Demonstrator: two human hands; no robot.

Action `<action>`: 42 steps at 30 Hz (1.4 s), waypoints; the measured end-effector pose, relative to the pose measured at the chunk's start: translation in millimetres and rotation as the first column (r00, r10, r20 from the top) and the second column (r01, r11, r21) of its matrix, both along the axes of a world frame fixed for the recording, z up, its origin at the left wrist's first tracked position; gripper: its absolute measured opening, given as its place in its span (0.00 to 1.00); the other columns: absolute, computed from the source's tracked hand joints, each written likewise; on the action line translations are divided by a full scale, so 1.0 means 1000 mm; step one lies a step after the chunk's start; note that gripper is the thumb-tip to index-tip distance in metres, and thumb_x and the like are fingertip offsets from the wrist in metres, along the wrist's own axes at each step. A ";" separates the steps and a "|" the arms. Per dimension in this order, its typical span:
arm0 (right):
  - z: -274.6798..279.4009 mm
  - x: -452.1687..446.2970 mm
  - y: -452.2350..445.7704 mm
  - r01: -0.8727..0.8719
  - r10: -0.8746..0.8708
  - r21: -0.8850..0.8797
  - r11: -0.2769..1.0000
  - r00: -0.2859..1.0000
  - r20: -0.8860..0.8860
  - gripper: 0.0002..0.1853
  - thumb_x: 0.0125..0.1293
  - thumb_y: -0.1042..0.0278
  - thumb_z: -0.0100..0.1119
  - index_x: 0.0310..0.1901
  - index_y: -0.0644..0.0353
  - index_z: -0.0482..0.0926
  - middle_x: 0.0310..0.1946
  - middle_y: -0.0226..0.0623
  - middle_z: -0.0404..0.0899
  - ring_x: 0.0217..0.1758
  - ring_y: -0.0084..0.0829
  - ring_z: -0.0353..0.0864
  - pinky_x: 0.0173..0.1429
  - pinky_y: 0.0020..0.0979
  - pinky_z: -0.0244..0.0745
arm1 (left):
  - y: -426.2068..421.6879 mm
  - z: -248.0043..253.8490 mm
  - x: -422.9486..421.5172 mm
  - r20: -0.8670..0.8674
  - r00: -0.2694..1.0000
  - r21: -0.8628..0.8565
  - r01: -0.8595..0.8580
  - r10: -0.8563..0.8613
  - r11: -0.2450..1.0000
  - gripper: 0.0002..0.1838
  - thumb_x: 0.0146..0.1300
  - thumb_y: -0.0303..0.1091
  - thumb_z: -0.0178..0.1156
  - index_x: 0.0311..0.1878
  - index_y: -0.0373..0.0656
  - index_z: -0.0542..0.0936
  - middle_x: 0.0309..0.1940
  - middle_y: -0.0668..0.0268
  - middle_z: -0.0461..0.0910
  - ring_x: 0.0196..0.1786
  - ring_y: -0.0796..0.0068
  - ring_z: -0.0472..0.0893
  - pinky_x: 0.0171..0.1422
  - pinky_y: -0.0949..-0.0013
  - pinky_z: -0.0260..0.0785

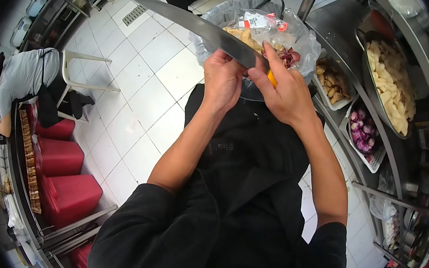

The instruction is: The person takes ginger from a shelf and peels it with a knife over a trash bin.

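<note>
My right hand is wrapped round the yellow handle of a large kitchen knife, thumb and forefinger up by the base of the blade. The broad blade slants up to the left, its tip far out over the tiles. Close under the blade, my left hand has its fingers curled in; the blade partly hides them, and whatever they hold cannot be made out. Both hands are at the near edge of a bin lined with a clear plastic bag. Inside the bin lie pale peelings, reddish-purple skins and a white-and-red wrapper.
To the right, a metal shelf carries a pan of pale peeled pieces, a tray of unpeeled ginger-like roots and a basket of purple onions. At left, a person leans over a counter beside a white chair and red bins.
</note>
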State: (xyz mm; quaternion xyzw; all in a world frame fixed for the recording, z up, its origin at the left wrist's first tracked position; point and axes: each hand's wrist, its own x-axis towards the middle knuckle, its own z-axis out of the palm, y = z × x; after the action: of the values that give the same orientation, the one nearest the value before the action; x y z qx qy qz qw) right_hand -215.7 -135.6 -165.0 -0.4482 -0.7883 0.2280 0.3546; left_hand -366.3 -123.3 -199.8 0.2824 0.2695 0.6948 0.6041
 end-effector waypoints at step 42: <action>-0.025 -0.002 -0.004 0.083 -0.083 -0.021 0.996 0.997 -0.006 0.37 0.70 0.42 0.51 0.66 0.72 0.65 0.35 0.58 0.83 0.39 0.59 0.83 0.47 0.51 0.76 | -0.004 -0.004 -0.001 0.078 0.975 -0.064 0.213 -0.208 0.975 0.15 0.68 0.21 0.47 0.55 0.28 0.74 0.54 0.54 0.79 0.57 0.65 0.79 0.64 0.63 0.70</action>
State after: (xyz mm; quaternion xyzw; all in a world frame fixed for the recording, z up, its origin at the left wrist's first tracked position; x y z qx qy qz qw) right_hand -217.2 -139.6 -189.8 -0.4835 -0.7652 0.2228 0.3620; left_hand -367.6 -127.1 -203.8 0.2627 0.2414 0.6262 0.6932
